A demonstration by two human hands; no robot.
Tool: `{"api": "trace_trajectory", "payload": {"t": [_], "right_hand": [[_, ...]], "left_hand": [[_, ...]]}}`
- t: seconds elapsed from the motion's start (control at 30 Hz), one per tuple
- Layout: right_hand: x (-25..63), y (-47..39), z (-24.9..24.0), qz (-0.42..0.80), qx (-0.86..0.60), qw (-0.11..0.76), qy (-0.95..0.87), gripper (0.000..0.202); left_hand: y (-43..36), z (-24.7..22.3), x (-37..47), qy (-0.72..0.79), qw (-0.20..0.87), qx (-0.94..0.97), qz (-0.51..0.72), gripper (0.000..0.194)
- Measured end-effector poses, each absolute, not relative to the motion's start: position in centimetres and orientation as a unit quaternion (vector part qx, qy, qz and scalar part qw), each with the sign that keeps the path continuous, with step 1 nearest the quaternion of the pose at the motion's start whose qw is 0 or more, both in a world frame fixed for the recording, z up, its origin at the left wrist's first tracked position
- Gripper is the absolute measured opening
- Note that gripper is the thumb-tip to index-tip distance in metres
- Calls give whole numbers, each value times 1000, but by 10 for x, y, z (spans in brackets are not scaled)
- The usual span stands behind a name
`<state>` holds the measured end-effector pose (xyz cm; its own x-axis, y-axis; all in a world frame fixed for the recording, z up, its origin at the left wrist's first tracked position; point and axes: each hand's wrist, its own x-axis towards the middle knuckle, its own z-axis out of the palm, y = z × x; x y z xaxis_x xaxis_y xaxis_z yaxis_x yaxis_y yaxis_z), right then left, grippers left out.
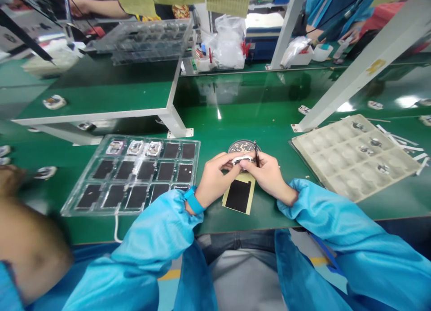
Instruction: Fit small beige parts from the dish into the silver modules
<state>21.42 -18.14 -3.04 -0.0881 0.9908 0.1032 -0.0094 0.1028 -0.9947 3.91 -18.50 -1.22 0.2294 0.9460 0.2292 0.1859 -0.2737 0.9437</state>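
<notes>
Near the middle of the bench, my left hand (215,176) and my right hand (268,173) meet around a small white-rimmed part (242,159), closed on it from both sides. A dark, thin tool like tweezers (256,154) stands upright between my right fingers. Just behind the hands lies a round perforated dish (244,146) of small pale pieces. A black sheet with a yellow border (238,196) lies under and in front of the hands.
At the left is a clear compartment tray (198,156) with dark pads and several white parts. A beige tray (340,160) holds several metallic parts at the right. A raised green shelf (134,89) and slanted white post (350,68) stand behind. Another person's arm (30,230) is at far left.
</notes>
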Motion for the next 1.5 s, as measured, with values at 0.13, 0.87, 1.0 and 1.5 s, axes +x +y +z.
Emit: {"api": "trace_trajectory", "payload": {"t": [0.13, 0.87, 1.0, 1.5], "right_hand": [[218, -177, -33, 467, -460, 471, -590, 31], [239, -166, -12, 237, -338, 460, -786, 18], [244, -162, -13, 227, -318, 447, -805, 8], [258, -161, 6, 288, -373, 425, -773, 17]], "left_hand": [[-185, -13, 38, 398, 437, 683, 429, 31], [-188, -10, 38, 464, 356, 720, 375, 23], [-188, -9, 38, 464, 351, 725, 369, 23], [-190, -11, 38, 446, 289, 767, 360, 23]]}}
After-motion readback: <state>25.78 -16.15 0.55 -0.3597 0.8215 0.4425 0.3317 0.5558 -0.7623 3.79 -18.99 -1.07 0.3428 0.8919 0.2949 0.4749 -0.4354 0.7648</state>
